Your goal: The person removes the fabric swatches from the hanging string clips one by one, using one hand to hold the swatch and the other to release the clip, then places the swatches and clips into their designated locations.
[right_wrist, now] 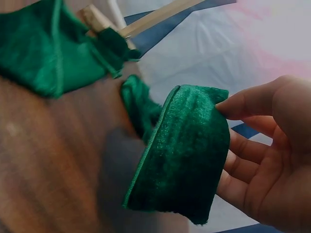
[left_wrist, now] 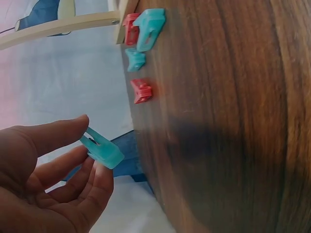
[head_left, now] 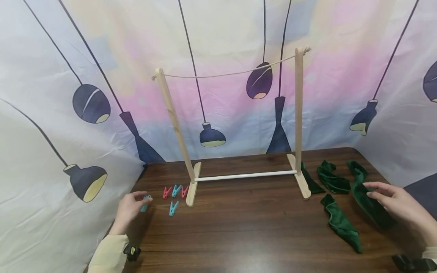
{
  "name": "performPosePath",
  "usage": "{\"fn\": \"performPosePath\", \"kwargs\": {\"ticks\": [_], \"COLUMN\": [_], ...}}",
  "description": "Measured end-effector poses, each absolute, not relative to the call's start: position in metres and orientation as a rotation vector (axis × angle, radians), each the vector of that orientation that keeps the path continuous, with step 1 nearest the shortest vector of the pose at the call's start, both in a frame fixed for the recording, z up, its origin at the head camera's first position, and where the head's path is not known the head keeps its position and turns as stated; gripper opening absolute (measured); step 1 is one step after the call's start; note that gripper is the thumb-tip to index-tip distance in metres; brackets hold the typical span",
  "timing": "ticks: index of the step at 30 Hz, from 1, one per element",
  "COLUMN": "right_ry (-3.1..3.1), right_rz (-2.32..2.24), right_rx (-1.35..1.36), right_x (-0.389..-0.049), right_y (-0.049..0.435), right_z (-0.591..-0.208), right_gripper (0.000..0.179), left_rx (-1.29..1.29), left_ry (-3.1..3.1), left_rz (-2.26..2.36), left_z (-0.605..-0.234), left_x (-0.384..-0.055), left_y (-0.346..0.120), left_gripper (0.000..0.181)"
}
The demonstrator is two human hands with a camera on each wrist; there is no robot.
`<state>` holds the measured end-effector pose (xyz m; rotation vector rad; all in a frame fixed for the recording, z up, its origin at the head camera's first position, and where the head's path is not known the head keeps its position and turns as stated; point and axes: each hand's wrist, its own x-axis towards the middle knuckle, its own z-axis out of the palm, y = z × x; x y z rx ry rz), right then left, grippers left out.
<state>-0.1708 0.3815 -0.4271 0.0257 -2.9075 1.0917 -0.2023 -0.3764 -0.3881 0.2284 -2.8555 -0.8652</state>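
Observation:
Between thumb and fingers, my left hand point(head_left: 129, 209) pinches a teal clothespin point(left_wrist: 104, 151) above the table's left side. My right hand point(head_left: 396, 201) pinches the edge of a green velvet cloth strip point(right_wrist: 182, 150) at the right; in the head view the strip point(head_left: 367, 201) hangs down from the fingertips. Three more green velvet pieces lie near it: one green piece point(head_left: 332, 178) at the back, another green piece point(head_left: 343, 225) in front, and a third point(head_left: 310, 181) partly hidden behind the rack's foot. Right of my left hand lie red and teal clothespins point(head_left: 173, 208).
A wooden rack stands mid-table, with two posts point(head_left: 298, 113), a string point(head_left: 225, 75) tied across their tops and a white rod point(head_left: 246, 175) low between its feet. Dark wooden table point(head_left: 246, 235) lies beneath. A cloth backdrop point(head_left: 232, 30) printed with lamps surrounds it.

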Motion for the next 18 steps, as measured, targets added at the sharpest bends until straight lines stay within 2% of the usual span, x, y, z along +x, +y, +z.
{"fn": "performPosePath", "kwargs": {"ticks": [18], "right_ry": [-3.081], "right_rz": [1.256], "right_rx": [0.069], "right_x": [-0.177], "right_y": [0.383], "right_z": [-0.453], "right_gripper": [0.049], "left_rx": [0.256], "left_ry": [-2.926], "left_rz": [-0.886], "left_z": [-0.413], "left_x": [-0.213], "left_y": [-0.376], "left_gripper": [0.041]}}
